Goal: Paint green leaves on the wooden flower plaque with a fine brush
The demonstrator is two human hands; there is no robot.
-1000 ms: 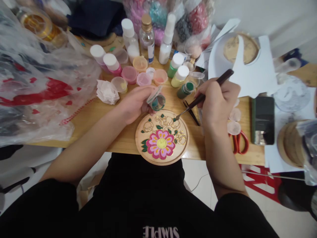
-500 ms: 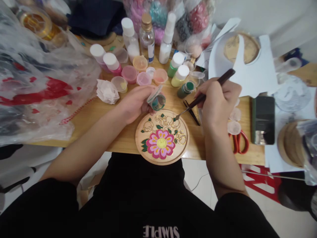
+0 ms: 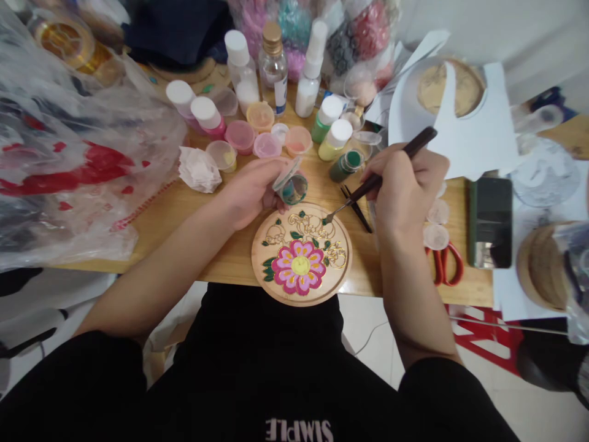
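Note:
A round wooden plaque [image 3: 263, 248] lies at the table's front edge, partly over my lap. It bears a pink flower [image 3: 300, 266] with a yellow centre, dark green leaves and gold outlines. My left hand [image 3: 258, 191] is closed on a small clear plastic cup [image 3: 293, 189] with green paint inside, tilted just above the plaque's upper edge. My right hand [image 3: 405, 184] grips a dark-handled palette knife [image 3: 368, 184]. Its small metal tip touches or nearly touches a green leaf at the plaque's upper right. Black tweezers [image 3: 356, 210] lie between the plaque and my right hand.
Behind the plaque stand paint cups [image 3: 240, 136], a dark green paint jar [image 3: 346, 166], yellow [image 3: 335, 140] and pink bottles, and a spray bottle [image 3: 311, 73]. Crumpled tissue [image 3: 199, 169] and a plastic bag [image 3: 83, 159] lie left; red-handled scissors [image 3: 445, 264] and a phone [image 3: 491, 222] right.
Almost nothing differs. Both hands, the cup and the palette knife stay in nearly the same place; the view has shifted very slightly.

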